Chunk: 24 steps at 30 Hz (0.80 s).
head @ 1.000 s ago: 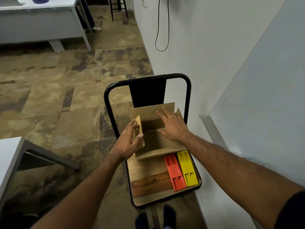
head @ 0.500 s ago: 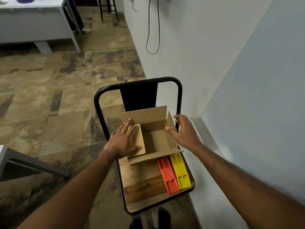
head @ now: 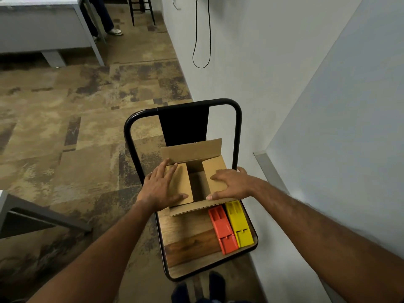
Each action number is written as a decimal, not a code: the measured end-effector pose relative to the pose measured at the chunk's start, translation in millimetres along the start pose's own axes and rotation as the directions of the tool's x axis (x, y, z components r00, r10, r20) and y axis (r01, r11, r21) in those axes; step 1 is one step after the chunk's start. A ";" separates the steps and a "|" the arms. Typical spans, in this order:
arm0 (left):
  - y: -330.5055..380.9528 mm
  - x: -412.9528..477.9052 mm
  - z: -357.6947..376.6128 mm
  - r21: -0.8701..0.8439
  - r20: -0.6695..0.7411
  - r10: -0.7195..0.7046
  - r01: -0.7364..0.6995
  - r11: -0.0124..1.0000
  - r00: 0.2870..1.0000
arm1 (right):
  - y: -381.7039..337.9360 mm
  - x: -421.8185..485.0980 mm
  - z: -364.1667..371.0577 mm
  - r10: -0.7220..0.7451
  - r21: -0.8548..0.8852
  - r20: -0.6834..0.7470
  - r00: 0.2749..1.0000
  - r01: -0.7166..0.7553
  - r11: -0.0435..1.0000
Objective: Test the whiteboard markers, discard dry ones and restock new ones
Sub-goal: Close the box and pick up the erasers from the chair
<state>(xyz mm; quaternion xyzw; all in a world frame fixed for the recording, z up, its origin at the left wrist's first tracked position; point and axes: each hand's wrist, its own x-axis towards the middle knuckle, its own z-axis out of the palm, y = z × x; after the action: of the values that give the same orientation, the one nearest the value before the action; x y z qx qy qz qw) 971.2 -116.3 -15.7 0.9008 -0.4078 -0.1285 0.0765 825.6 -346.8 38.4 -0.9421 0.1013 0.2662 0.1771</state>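
Observation:
A brown cardboard box [head: 192, 154] sits on the wooden top of a small black-framed cart [head: 190, 228]. My left hand [head: 160, 186] lies flat on the box's left flap, pressing it down over the opening. My right hand [head: 231, 183] lies flat on the right flap and presses it inward. The far flap stands upright and the near flap hangs outward. Between the two side flaps a dark gap shows the box's inside; I see no markers in it. An orange tray [head: 223, 231] and a yellow tray [head: 239, 225] lie side by side on the cart's right part.
The cart stands against a white wall [head: 251, 62] with a black cable [head: 202, 40] hanging on it. A whiteboard [head: 349, 127] with a metal ledge is at the right. A grey table [head: 43, 22] stands far left, another person's legs behind it. Patterned carpet covers the floor.
Both side flaps have come down from upright to nearly flat. My left hand went from pinching its flap to pressing on it, and my right hand moved from outside the right flap onto it.

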 end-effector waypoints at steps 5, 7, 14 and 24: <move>-4.3 -5.4 -4.8 -0.336 -0.221 -0.153 0.072 0.939 0.963 | 3.5 -12.6 -5.1 -0.048 -0.026 0.079 0.996 0.050 0.998; -7.4 -6.7 -9.3 -0.487 -0.319 -0.202 0.022 0.873 0.926 | 4.9 -16.7 -7.3 -0.095 -0.019 -0.032 0.995 0.095 0.995; -10.8 -10.1 -29.8 -0.497 -0.331 -0.044 -0.135 0.857 0.942 | 5.7 -11.4 -12.1 -0.162 0.046 -0.491 0.856 0.211 0.976; 8.7 -7.9 -17.3 0.081 0.016 0.145 -0.146 0.986 0.989 | 3.2 23.7 8.9 -0.094 -0.157 -0.394 0.915 0.034 0.987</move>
<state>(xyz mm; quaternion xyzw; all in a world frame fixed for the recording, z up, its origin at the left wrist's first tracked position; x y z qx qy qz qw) 965.0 -115.4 4.3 0.8703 -0.4779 -0.1102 0.0464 840.5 -348.6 17.7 -0.9898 0.0846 0.0691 0.0913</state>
